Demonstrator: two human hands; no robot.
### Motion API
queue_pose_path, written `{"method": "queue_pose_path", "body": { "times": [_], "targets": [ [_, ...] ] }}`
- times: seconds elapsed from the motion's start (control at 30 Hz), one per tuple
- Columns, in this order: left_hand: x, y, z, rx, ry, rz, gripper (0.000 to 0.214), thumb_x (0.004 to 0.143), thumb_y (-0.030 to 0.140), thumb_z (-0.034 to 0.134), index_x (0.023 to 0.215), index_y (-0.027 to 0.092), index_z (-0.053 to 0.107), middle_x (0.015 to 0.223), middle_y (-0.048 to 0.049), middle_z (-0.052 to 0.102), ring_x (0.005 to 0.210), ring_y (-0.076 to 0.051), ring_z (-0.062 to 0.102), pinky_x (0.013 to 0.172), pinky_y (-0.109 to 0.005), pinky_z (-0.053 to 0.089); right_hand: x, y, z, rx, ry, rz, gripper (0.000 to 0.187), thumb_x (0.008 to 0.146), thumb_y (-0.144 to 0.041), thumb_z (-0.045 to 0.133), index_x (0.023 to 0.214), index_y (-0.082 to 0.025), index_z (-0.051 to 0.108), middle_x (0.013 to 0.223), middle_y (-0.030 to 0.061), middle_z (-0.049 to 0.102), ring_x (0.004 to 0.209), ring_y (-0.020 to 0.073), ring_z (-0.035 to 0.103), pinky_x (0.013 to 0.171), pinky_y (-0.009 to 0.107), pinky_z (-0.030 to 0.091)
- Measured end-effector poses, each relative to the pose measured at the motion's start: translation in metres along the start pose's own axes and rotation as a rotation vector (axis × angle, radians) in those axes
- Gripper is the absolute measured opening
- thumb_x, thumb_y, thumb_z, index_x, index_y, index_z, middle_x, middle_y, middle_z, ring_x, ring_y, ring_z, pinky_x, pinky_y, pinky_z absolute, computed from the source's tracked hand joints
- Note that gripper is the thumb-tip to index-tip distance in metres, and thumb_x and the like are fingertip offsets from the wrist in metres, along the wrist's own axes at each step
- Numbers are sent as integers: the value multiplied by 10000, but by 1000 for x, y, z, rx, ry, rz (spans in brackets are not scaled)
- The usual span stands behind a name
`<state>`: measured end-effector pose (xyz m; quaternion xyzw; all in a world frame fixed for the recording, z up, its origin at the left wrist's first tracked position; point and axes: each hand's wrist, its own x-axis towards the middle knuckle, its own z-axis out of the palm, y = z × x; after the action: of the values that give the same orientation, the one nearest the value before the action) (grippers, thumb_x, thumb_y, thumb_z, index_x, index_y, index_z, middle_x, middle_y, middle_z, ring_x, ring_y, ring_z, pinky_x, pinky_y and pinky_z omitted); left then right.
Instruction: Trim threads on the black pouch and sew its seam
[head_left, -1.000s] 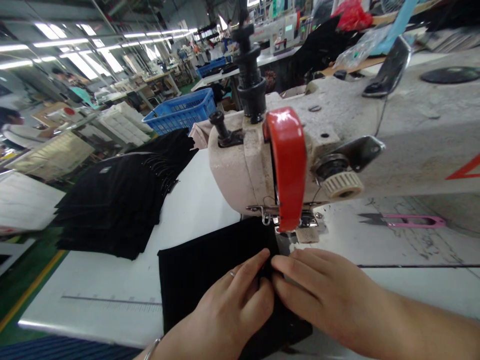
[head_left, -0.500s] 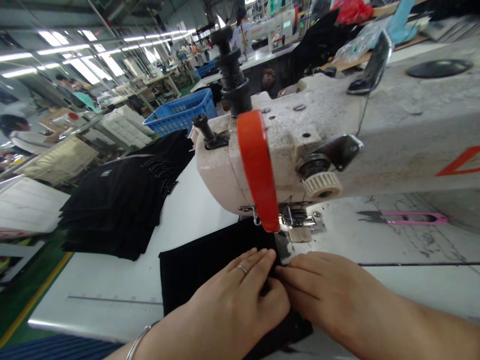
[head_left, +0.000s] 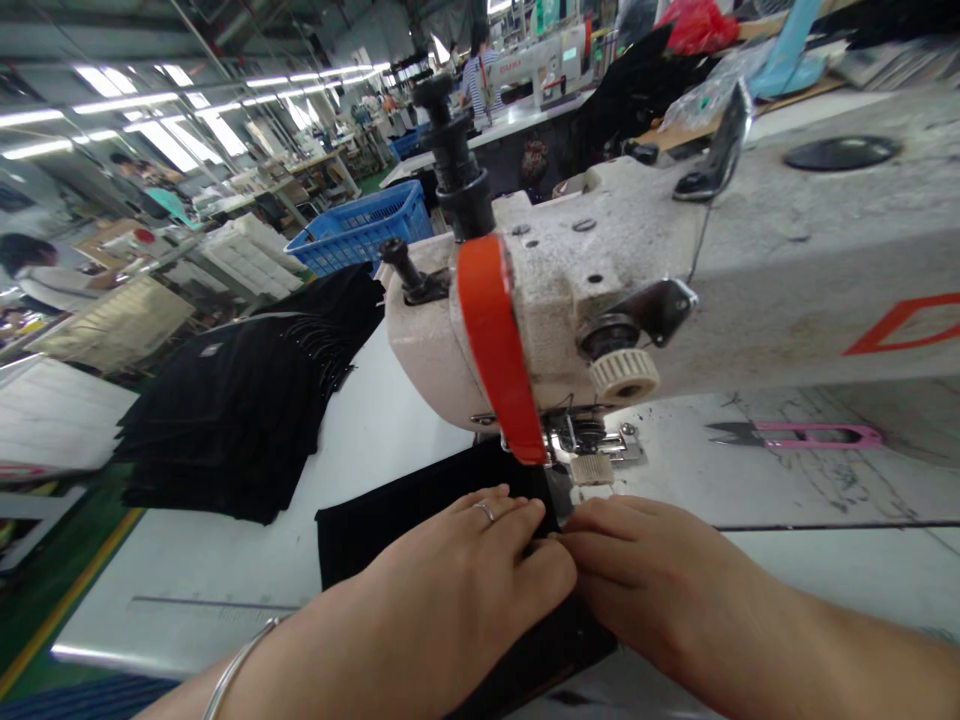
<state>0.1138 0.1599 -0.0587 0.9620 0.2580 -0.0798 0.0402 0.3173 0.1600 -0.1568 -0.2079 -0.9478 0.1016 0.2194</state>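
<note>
A piece of black fabric [head_left: 405, 510] lies on the sewing machine bed, its far edge running beneath the head of the sewing machine [head_left: 540, 320]. My left hand [head_left: 465, 580], with a ring and a bracelet, rests over the cloth, its fingers bent together and thumb drawn in, gripping it near the right edge. Close beside it, my right hand [head_left: 637, 570] has its fingers pressed together on that same edge, just in front of the presser foot [head_left: 592, 450]. My right thumb is hidden. The needle is hard to make out behind the orange guard [head_left: 499, 345].
A stack of black fabric pieces [head_left: 225, 400] sits at the table's left. Pink thread snips [head_left: 802, 434] lie right of the presser foot. Behind stand a blue basket [head_left: 367, 225] and other workstations with people. A ruler scale [head_left: 210, 602] marks the tabletop.
My view has shifted slightly, so the machine appears a little further left. My left forearm sits further left and lower; both hands keep their hold on the black fabric near the presser foot.
</note>
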Motion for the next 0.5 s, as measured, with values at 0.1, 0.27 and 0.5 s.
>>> {"method": "queue_pose_path", "body": {
  "times": [0.1, 0.27, 0.5],
  "targets": [
    [1, 5, 14, 21, 43, 6, 190, 899, 118, 463, 1068, 106, 549, 1210, -179, 634, 1170, -288, 600, 1024, -421, 505, -1, 0, 0, 22, 26, 12, 88, 886, -135, 608, 937, -201, 638, 975, -1, 685, 990, 202, 593, 825, 375, 528],
    [-3, 13, 38, 27, 131, -52, 184, 922, 175, 463, 1052, 99, 568, 1287, -215, 587, 1217, -295, 570, 1048, -418, 487, -1, -2, -4, -12, 67, -15, 91, 835, -131, 654, 908, -185, 668, 959, 16, 711, 900, 204, 635, 764, 364, 557],
    [-3, 12, 42, 25, 154, -41, 239, 936, 151, 443, 1140, 74, 542, 1315, -208, 557, 1277, -279, 512, 1100, -392, 436, 0, -1, 2, -8, 120, 28, 150, 851, -107, 607, 954, -182, 686, 956, 29, 717, 910, 206, 651, 805, 365, 576]
  ]
}}
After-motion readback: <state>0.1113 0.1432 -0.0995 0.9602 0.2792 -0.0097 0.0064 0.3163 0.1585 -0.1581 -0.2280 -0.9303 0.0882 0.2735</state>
